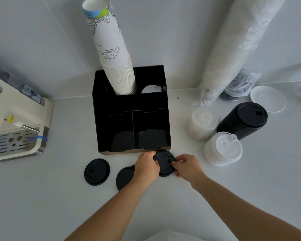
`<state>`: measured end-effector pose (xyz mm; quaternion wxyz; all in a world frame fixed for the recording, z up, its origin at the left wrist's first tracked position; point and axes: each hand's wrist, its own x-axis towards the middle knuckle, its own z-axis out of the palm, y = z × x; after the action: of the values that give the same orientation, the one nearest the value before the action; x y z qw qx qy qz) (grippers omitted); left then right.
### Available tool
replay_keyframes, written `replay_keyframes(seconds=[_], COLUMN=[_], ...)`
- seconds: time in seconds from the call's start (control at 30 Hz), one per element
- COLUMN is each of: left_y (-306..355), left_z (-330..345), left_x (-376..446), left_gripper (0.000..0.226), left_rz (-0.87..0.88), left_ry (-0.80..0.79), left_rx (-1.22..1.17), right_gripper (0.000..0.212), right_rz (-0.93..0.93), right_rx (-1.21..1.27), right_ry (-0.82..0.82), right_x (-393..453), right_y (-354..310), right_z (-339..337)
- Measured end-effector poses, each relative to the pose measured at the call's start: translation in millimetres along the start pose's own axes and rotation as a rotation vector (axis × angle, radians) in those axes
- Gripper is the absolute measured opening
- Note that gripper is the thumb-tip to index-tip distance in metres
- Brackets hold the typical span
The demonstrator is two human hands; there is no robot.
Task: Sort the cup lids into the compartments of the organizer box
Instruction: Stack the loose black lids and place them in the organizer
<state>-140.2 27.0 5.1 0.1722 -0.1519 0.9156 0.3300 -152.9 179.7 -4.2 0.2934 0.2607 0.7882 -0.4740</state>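
A black organizer box (111, 122) stands on the white counter, with a tall stack of paper cups (118, 73) in its back left compartment and a white lid (150, 89) in the back right one. Just in front of the box, my left hand (146, 168) and my right hand (188, 166) both grip a small stack of black cup lids (164, 162) from either side. Another black lid (96, 171) lies flat to the left. A further black lid (124, 177) lies partly under my left wrist.
To the right stand a black lid stack (243, 120), a clear lid stack (202, 123) and a white lid stack (222, 149), with a white saucer (268, 99) and bagged cups (233, 54) behind. A coffee machine (16, 127) sits at the left.
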Motion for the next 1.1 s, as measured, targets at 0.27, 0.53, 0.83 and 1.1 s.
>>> replay_keyframes(seconds=[0.27, 0.53, 0.83, 1.1], left_y=[4.9, 10.0, -9.1, -43.8], left_z=[1.8, -2.0, -14.6, -42.7], left_x=[-2.3, -27.9, -69.7, -100.1], left_gripper=[0.039, 0.022, 0.025, 0.039], left_rz=[-0.045, -0.114, -0.177, -0.259], left_ry=[-0.044, -0.028, 0.012, 0.019], left_rx=[-0.065, -0.236, -0.468, -0.792], right_gripper=[0.007, 0.010, 0.020, 0.017], right_rz=[-0.040, -0.020, -0.116, -0.129], right_rx=[-0.007, 0.150, 0.212, 0.007], right_ry=[0.025, -0.030, -0.166, -0.456], right_x=[-0.7, -6.1, -34.6, -63.0], right_y=[4.4, 7.4, 8.0, -3.6], right_z=[1.8, -16.9, -17.0, -7.5])
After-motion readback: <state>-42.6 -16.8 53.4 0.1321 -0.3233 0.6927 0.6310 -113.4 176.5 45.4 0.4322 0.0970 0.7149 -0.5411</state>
